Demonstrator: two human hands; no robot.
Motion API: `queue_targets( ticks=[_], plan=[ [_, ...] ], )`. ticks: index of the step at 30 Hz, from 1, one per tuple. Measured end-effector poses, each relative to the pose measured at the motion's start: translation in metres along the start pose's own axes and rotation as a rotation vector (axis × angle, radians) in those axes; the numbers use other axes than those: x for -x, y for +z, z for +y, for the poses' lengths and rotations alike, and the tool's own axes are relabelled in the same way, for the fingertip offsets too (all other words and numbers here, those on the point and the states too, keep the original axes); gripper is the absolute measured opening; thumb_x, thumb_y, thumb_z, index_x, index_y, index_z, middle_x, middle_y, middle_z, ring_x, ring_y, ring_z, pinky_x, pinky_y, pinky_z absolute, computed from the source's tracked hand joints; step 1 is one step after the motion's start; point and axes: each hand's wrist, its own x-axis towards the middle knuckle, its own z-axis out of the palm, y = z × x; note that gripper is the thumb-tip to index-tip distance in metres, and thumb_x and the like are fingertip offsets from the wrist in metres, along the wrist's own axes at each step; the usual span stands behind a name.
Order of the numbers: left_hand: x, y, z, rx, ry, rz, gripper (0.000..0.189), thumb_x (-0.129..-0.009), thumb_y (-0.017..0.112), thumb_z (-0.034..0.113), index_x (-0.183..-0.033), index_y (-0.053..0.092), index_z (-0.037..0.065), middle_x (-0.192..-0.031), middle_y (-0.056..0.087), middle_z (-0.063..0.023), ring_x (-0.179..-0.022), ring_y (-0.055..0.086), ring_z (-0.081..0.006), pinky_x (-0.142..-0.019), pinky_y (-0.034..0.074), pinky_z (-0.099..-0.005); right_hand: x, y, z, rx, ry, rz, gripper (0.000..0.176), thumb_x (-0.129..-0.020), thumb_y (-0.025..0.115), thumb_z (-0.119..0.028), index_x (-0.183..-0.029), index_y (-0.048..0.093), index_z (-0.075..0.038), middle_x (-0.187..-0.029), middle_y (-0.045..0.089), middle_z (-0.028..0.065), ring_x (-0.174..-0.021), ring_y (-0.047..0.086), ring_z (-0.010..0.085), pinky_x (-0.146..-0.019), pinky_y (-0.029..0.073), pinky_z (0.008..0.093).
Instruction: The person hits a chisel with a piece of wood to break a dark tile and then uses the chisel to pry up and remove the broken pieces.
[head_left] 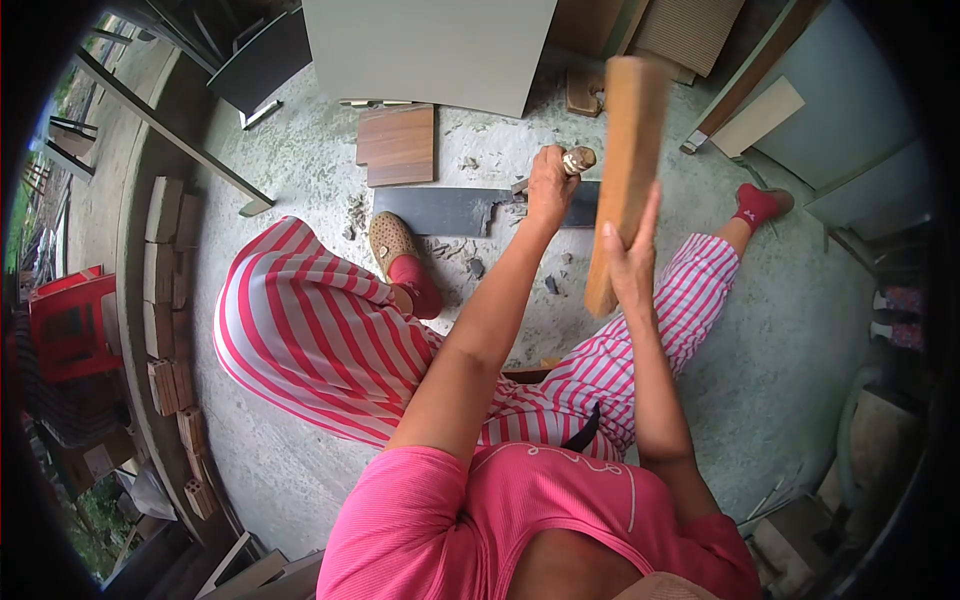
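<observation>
My left hand (549,190) is closed round the handle of a chisel (578,160), whose worn, pale butt end sticks out above my fist. Its blade points down at a dark grey board (430,212) lying on the floor; the tip is mostly hidden. A ragged notch breaks the board's lower edge beside the blade. In my right hand (632,265) is a thick wooden block (630,150), held upright by its lower part, slightly blurred, just right of the chisel butt. My shod left foot (392,245) rests against the board's left end.
Dark chips (476,268) lie on the concrete floor around the board. A brown wood-grain panel (400,145) is just beyond it, with a large pale panel (430,50) behind. Bricks (160,270) line the left side near a red plastic chair (75,320). More panels (850,100) lean at right.
</observation>
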Motion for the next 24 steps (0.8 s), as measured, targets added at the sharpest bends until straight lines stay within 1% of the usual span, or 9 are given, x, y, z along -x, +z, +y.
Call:
queue_targets(
  ticks=[1, 3, 6, 10, 12, 14, 16, 19, 24],
  plan=[
    [0.002, 0.0, -0.002, -0.004, -0.003, 0.004, 0.037, -0.068, 0.066, 0.0, -0.101, 0.048, 0.002, -0.097, 0.053, -0.0194, -0.094, 0.052, -0.039, -0.08, 0.044, -0.045, 0.003, 0.006, 0.019, -0.003, -0.002, -0.006, 0.087, -0.083, 0.057, -0.035, -0.147, 0.006, -0.005, -0.146, 0.023, 0.0203, -0.13, 0.031, 0.0308, -0.104, 0.03, 0.0362],
    [0.003, -0.001, -0.007, 0.024, 0.051, -0.001, 0.038, -0.068, 0.067, 0.0, -0.101, 0.049, 0.002, -0.097, 0.054, -0.0192, -0.095, 0.053, -0.0389, -0.08, 0.045, -0.0446, 0.006, 0.009, 0.044, -0.177, 0.194, -0.15, 0.081, -0.087, 0.053, -0.035, -0.147, 0.008, -0.007, -0.147, 0.022, 0.0223, -0.133, 0.028, 0.0311, -0.106, 0.028, 0.0353],
    [0.005, -0.002, -0.005, -0.021, 0.031, -0.002, 0.038, -0.067, 0.067, 0.001, -0.101, 0.05, 0.002, -0.097, 0.055, -0.0186, -0.095, 0.053, -0.0385, -0.08, 0.045, -0.0443, 0.014, -0.006, 0.044, -0.336, 0.331, -0.158, 0.078, -0.087, 0.052, -0.037, -0.147, 0.011, -0.008, -0.148, 0.023, 0.0194, -0.133, 0.029, 0.0302, -0.107, 0.025, 0.0352],
    [0.006, -0.004, -0.005, -0.001, -0.006, -0.001, 0.037, -0.068, 0.067, 0.002, -0.101, 0.05, 0.003, -0.098, 0.056, -0.0173, -0.094, 0.054, -0.0376, -0.079, 0.045, -0.0436, 0.029, -0.008, 0.076, -0.233, 0.395, -0.143, 0.078, -0.088, 0.052, -0.038, -0.147, 0.012, -0.007, -0.148, 0.024, 0.0172, -0.132, 0.03, 0.0287, -0.106, 0.026, 0.0349],
    [0.007, -0.009, -0.004, 0.01, 0.006, 0.008, 0.037, -0.068, 0.067, 0.003, -0.101, 0.051, 0.004, -0.098, 0.056, -0.0173, -0.093, 0.054, -0.0375, -0.079, 0.045, -0.0432, 0.041, -0.004, 0.087, -0.409, 0.535, -0.153, 0.079, -0.088, 0.052, -0.041, -0.147, 0.012, -0.008, -0.148, 0.023, 0.0168, -0.133, 0.029, 0.0287, -0.106, 0.027, 0.0353],
    [0.008, -0.01, -0.007, 0.029, 0.022, 0.013, 0.036, -0.068, 0.067, 0.003, -0.101, 0.051, 0.004, -0.097, 0.056, -0.0172, -0.092, 0.055, -0.0374, -0.079, 0.045, -0.0427, 0.052, 0.0, 0.104, -0.397, 0.583, -0.158, 0.082, -0.087, 0.052, -0.046, -0.147, 0.012, -0.008, -0.148, 0.023, 0.0167, -0.133, 0.029, 0.029, -0.105, 0.028, 0.0364],
    [0.008, -0.012, -0.01, 0.095, -0.057, 0.076, 0.033, -0.07, 0.066, 0.005, -0.1, 0.051, 0.003, -0.096, 0.056, -0.0173, -0.089, 0.056, -0.0359, -0.078, 0.045, -0.0409, 0.059, 0.002, 0.113, -0.385, 0.676, -0.156, 0.084, -0.086, 0.052, -0.048, -0.148, 0.011, -0.009, -0.15, 0.019, 0.0128, -0.134, 0.026, 0.0266, -0.106, 0.026, 0.0367],
    [0.01, -0.021, -0.01, 0.163, -0.143, 0.188, 0.028, -0.071, 0.065, 0.006, -0.094, 0.05, 0.002, -0.09, 0.053, -0.0173, -0.087, 0.053, -0.037, -0.077, 0.043, -0.0412, 0.056, -0.003, 0.115, -0.409, 0.717, -0.113, 0.086, -0.085, 0.052, -0.051, -0.148, 0.012, -0.009, -0.15, 0.02, 0.0126, -0.134, 0.026, 0.0267, -0.105, 0.027, 0.0369],
    [0.008, -0.037, -0.022, 0.043, -0.111, 0.309, 0.028, -0.073, 0.065, 0.011, -0.094, 0.049, 0.001, -0.088, 0.051, -0.0173, -0.082, 0.051, -0.0362, -0.077, 0.043, -0.0406, 0.051, -0.004, 0.134, -0.46, 0.714, -0.057, 0.089, -0.082, 0.054, -0.054, -0.148, 0.013, -0.01, -0.15, 0.021, 0.0128, -0.133, 0.027, 0.0271, -0.104, 0.029, 0.0382]
  ],
)
